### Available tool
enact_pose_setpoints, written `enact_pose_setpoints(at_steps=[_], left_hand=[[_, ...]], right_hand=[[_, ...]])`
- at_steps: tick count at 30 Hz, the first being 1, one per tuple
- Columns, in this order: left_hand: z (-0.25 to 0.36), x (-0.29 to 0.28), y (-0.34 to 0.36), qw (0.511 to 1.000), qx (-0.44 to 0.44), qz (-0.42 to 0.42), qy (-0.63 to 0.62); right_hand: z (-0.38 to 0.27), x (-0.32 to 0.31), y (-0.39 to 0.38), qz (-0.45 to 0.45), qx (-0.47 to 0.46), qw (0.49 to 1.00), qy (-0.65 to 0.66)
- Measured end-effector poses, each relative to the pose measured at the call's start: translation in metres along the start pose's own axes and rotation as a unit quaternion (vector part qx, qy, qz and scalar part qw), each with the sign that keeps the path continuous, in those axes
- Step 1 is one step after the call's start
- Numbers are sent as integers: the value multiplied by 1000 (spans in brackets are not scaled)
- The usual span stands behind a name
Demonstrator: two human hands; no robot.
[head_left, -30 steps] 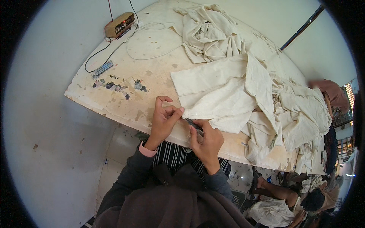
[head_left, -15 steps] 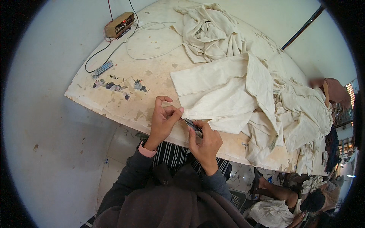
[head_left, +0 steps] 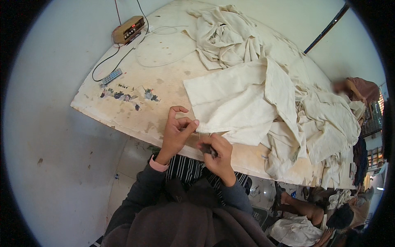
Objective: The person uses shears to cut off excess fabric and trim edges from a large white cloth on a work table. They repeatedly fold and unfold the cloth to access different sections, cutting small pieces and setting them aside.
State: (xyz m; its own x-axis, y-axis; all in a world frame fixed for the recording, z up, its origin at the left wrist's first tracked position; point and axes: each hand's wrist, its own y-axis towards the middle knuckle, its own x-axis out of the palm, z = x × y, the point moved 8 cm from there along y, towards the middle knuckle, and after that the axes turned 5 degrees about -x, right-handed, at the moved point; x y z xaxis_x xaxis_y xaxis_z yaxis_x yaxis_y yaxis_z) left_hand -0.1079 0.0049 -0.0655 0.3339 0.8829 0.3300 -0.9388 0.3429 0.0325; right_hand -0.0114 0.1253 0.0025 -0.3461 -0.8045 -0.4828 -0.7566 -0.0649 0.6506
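Note:
My left hand (head_left: 174, 133) pinches the near left corner of a cream garment (head_left: 236, 96) between thumb and forefinger. The other fingers of that hand curl loosely. Just right of it, my right hand (head_left: 220, 156) is closed around small dark thread snips (head_left: 211, 151), slightly smeared by motion and mostly covered by the fingers. A fine pale strand, seemingly a thread, shows between the garment's edge and my right hand. The garment lies spread on the worn, stained table (head_left: 164, 92), its near edge close to the table's front.
More crumpled cream cloth (head_left: 226, 35) lies at the back, with another heap (head_left: 329, 119) at right. Far left are a remote control (head_left: 112, 76), a brown box-shaped device (head_left: 128, 29) and cables. One person (head_left: 362, 88) is beyond the right end; another sits low at right.
My right hand has drawn back a little toward me and left, and the snips' blades have come away from the garment's corner. My left hand keeps its pinch there.

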Motion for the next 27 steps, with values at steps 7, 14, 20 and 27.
enact_pose_setpoints(at_steps=[7, 14, 20, 27], left_hand=[[-2, -5, 0, 1000, 1, 19, -7], [-1, -2, 1, 1000, 6, 6, 2], [-2, -3, 1, 1000, 5, -2, 4], [-3, -1, 1, 1000, -3, 0, 11]], right_hand=[[-6, -16, -14, -34, 47, 997, -52], [-1, -16, -7, 1, -110, 950, -293], [-5, -5, -6, -10, -142, 937, -320], [-5, -6, -6, -7, -140, 938, -317]])
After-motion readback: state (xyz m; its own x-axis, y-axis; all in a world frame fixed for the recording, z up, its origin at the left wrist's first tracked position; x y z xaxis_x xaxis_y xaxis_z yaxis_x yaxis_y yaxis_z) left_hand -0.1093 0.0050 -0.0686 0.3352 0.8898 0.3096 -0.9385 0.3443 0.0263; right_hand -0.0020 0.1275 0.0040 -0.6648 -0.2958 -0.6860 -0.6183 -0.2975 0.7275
